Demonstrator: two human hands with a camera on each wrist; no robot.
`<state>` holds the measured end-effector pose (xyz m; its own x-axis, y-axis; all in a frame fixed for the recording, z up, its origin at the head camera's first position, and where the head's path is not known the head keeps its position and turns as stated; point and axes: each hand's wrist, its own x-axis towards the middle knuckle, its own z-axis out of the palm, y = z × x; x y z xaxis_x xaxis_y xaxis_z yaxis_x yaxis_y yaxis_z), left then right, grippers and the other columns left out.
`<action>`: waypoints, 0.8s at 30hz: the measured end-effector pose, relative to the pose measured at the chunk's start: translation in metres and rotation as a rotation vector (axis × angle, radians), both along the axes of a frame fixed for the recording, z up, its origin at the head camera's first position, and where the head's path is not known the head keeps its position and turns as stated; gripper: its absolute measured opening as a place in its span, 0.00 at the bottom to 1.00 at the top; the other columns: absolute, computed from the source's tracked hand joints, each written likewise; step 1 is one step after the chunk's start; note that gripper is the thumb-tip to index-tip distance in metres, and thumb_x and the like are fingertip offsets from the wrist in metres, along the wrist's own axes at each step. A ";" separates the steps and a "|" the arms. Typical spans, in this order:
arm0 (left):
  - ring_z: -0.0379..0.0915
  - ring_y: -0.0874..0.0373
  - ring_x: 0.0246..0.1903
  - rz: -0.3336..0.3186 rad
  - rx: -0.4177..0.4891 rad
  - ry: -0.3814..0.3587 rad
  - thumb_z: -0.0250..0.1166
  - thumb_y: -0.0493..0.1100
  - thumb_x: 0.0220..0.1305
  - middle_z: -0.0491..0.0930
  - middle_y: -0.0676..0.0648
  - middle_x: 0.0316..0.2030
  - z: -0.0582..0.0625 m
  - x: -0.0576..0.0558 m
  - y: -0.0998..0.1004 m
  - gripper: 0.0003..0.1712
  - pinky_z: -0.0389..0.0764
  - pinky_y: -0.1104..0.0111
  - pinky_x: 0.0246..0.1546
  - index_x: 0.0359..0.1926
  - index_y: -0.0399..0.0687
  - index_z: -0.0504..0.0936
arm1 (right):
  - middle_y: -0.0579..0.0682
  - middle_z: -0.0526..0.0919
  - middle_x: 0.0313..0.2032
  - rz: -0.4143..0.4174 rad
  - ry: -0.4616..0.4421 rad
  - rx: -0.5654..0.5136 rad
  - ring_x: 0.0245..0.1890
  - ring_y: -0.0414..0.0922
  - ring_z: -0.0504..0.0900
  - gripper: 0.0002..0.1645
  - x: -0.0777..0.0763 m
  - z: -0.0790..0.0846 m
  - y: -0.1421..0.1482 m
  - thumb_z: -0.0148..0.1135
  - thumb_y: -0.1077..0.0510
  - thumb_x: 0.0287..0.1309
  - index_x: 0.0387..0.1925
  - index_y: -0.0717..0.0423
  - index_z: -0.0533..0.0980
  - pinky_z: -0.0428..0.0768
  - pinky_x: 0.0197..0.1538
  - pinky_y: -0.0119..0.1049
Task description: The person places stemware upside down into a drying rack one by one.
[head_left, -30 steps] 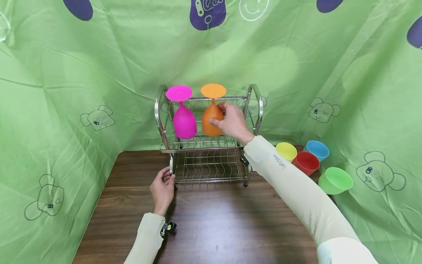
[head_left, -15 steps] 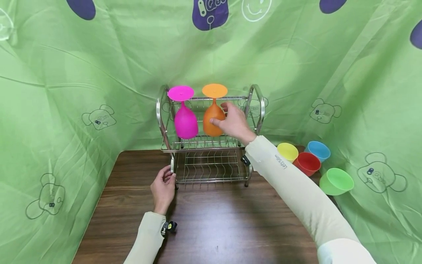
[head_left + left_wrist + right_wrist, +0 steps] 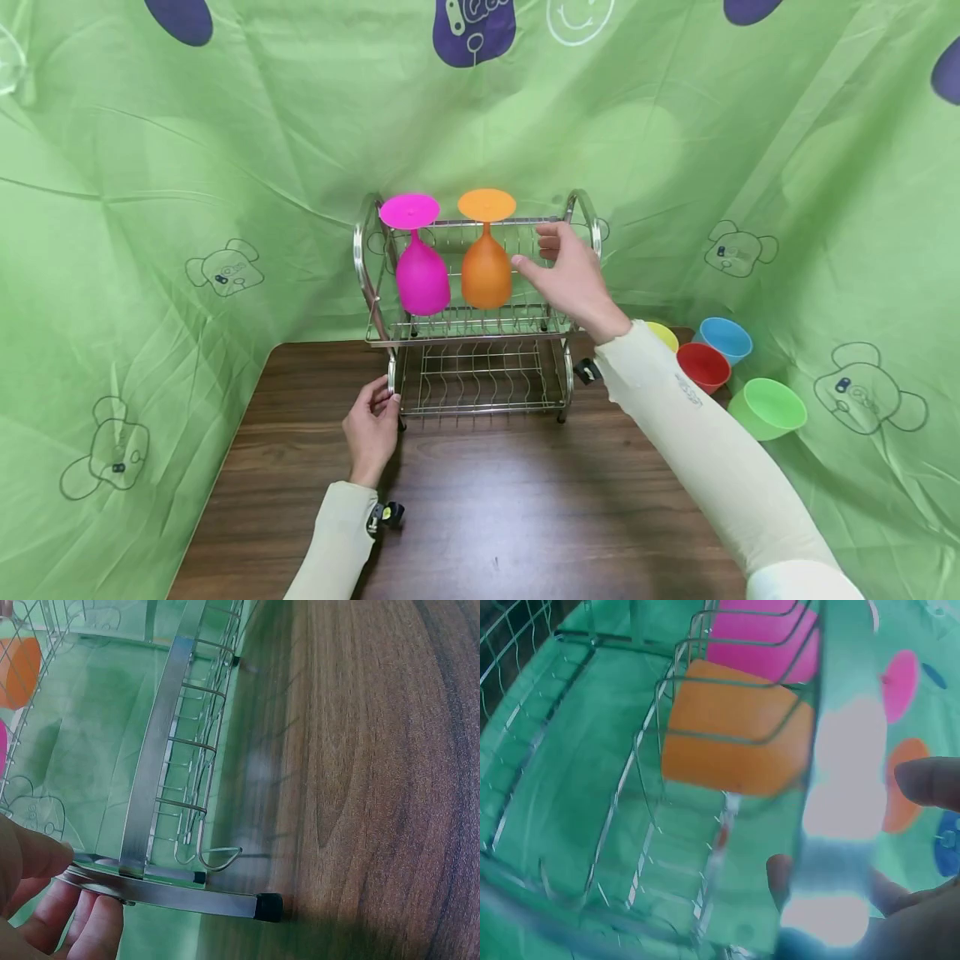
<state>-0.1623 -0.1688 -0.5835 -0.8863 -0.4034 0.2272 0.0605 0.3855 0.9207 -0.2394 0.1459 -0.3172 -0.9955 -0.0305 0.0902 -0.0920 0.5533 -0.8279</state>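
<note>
Here: orange goblet (image 3: 487, 279), upturned on the upper tier of a metal wire rack (image 3: 359, 254)

Orange goblet: foot uppermost, bowl down among the wires. Right hand (image 3: 573, 271): just beside it, on its right, thumb and fingers apart. Pink goblet (image 3: 423, 279): same pose, left of the orange one, near but apart. Rack: two tiers, shiny curved sides, black feet on a dark wood-grain surface (image 3: 480, 517). Left hand (image 3: 371, 429): thumb and fingers pinching the rack's left leg, low down. Four cups, right of the rack: yellow cup (image 3: 663, 335), partly hidden by the pale right sleeve (image 3: 697, 450); red cup (image 3: 703, 368); blue cup (image 3: 724, 337); green cup (image 3: 767, 410), nearest the person. Pale left sleeve (image 3: 333, 537): black device (image 3: 386, 515) at its wrist. Backdrop (image 3: 637, 125): creased green cloth, printed with outlined animal heads and purple patches.
</note>
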 end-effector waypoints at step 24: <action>0.86 0.44 0.43 -0.033 -0.022 0.030 0.70 0.30 0.67 0.89 0.37 0.45 0.000 0.004 -0.004 0.21 0.79 0.90 0.39 0.60 0.44 0.85 | 0.44 0.82 0.61 -0.163 0.348 -0.179 0.58 0.35 0.83 0.30 0.136 -0.015 0.097 0.72 0.65 0.64 0.66 0.60 0.75 0.84 0.57 0.21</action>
<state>-0.1588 -0.1724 -0.5838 -0.8916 -0.3687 0.2628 0.1013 0.4034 0.9094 -0.1033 0.2429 -0.3322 -0.8951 0.1710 0.4118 -0.3067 0.4343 -0.8469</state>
